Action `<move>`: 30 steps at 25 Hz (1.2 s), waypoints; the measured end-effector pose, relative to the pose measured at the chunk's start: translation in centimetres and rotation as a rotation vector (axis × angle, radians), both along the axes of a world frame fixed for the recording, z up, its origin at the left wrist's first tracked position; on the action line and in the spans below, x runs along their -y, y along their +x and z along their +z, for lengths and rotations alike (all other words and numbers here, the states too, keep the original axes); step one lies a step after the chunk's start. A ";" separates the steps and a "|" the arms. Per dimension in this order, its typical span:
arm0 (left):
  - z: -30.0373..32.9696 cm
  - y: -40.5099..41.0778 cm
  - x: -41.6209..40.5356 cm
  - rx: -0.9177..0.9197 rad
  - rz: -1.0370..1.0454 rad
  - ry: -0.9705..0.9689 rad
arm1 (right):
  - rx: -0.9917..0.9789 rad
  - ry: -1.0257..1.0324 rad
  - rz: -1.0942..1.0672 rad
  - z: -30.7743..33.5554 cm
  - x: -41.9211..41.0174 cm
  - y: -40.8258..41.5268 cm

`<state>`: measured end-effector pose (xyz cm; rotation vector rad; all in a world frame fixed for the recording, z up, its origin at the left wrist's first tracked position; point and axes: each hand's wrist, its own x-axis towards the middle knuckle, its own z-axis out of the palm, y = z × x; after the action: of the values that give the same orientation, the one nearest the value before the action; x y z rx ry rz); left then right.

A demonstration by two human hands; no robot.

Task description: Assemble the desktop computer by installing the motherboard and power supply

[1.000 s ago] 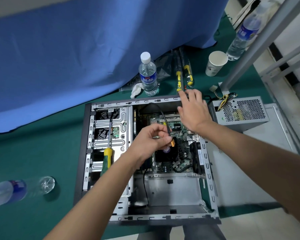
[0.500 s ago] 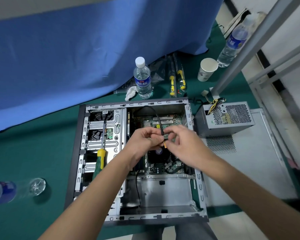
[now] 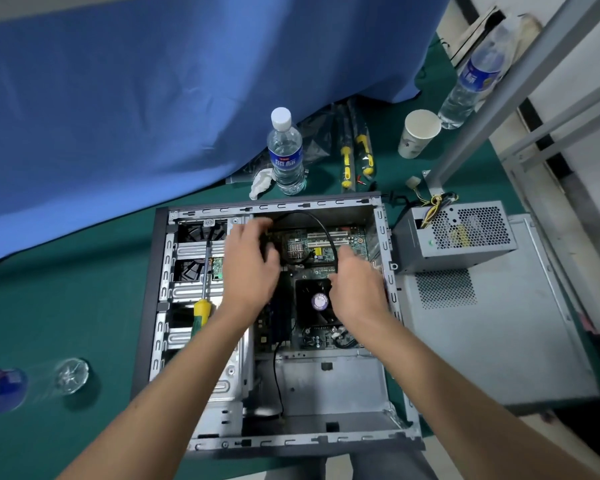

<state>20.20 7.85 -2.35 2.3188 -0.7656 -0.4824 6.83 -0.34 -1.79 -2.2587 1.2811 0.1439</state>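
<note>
The open computer case lies flat on the green table. Its motherboard sits inside, with a black CPU fan at its middle. A black cable arcs over the board's far end. My left hand reaches in at the board's upper left, fingers curled down at one end of the arc. My right hand grips the cable's other end just above the fan. The grey power supply stands outside the case, against its right wall, with its wires trailing behind.
A yellow-green screwdriver lies on the drive cage at the left. The case's side panel lies on the right. Behind the case are a water bottle, bagged screwdrivers, a paper cup and a second bottle. Another bottle lies at the left.
My hands met over the board on the cable's orange-tipped end, then spread apart. The left hand moved to the far left of the board and the right one stayed above the fan.
</note>
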 end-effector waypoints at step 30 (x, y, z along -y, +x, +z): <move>-5.0 4.2 2.2 0.474 -0.087 0.178 | 0.590 0.096 -0.943 -11.4 5.1 6.1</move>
<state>24.35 5.66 -7.32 2.6119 -1.0841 -0.0291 12.93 -5.49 -13.18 -1.2529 1.7527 -0.7186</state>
